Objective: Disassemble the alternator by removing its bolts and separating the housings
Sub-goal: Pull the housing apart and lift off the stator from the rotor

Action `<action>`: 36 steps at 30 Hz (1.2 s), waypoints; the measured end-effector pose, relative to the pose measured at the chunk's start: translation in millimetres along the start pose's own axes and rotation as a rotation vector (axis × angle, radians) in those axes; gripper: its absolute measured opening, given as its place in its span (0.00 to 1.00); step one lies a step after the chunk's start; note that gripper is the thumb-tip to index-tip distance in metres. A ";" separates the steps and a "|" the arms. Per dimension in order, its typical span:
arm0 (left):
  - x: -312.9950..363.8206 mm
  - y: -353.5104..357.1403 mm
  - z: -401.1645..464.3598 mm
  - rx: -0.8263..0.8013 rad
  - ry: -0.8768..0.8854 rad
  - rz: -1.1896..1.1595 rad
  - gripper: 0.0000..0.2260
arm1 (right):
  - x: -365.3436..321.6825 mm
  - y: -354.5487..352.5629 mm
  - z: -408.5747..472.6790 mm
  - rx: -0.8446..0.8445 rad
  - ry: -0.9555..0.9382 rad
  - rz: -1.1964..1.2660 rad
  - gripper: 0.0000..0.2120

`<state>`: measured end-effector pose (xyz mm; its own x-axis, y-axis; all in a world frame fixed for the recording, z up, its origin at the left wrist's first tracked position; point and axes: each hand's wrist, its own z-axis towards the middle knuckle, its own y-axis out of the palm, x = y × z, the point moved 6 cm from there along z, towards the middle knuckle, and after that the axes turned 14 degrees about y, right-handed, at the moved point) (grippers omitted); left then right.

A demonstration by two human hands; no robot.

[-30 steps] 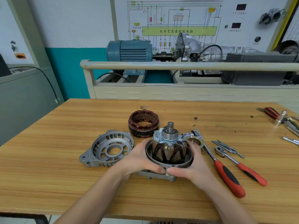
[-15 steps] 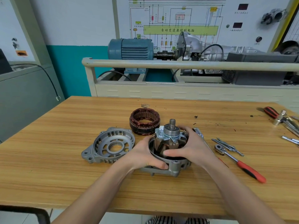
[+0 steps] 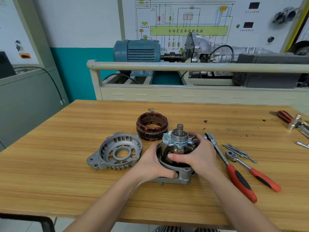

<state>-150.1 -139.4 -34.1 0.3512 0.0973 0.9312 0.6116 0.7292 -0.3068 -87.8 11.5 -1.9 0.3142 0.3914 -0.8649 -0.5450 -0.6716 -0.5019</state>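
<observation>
Wood-grain counter [image 3: 66, 164] fills my head view, a trainer rig behind it. My left hand [image 3: 150, 164] curls round the near-left rim of the rear housing [image 3: 182, 178], which sits on the counter right before me. My right hand [image 3: 197, 158] wraps the rotor [image 3: 179, 143] from its right side, thumb across its front. The rotor's shaft points straight up, so I judge the pull goes upward. Front housing [image 3: 117, 153] and stator [image 3: 152, 126] lie apart to the left and behind.

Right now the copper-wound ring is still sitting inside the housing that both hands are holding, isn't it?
No. The head view shows the copper-wound ring lying apart on the table, behind the housing. The left hand and right hand grip the housing and rotor.
</observation>
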 end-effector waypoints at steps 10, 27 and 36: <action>25.1 1.5 20.0 -0.157 -0.057 0.171 0.25 | 15.3 -2.3 9.7 -0.068 0.176 0.198 0.45; 33.0 -16.4 29.1 -0.250 0.186 0.283 0.58 | 14.8 -2.6 16.8 -0.397 0.538 0.771 0.29; 23.3 2.4 20.5 -0.087 0.403 0.264 0.54 | 25.2 -1.4 14.4 -0.481 0.602 0.826 0.16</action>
<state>-154.9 -121.5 -9.2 0.7381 -0.0110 0.6746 0.5155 0.6543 -0.5533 -90.3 31.4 -22.9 0.3906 -0.5648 -0.7269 -0.4445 -0.8072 0.3883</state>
